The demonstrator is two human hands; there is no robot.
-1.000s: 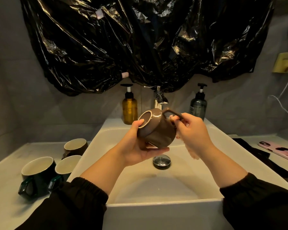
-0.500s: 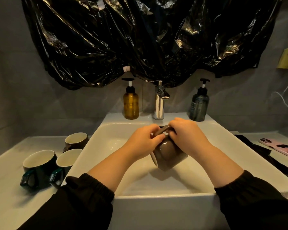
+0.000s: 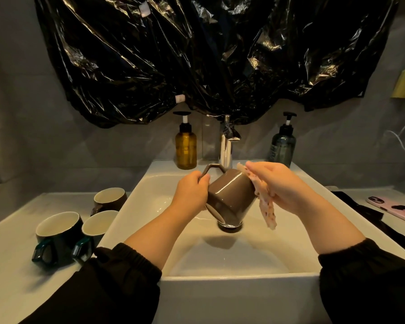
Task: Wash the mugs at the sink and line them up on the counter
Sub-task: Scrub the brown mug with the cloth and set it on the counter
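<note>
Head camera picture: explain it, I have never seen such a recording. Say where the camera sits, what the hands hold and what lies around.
There is no machine: a person wears one camera on the head, looking down at their own hands over a white sink. The left hand grips the handle of a brown mug, tipped mouth down above the drain. The right hand holds a patterned cloth against its base. On the counter to the left stand three more mugs. Behind the sink are a tap and two pump bottles; a phone lies at the right.
</note>
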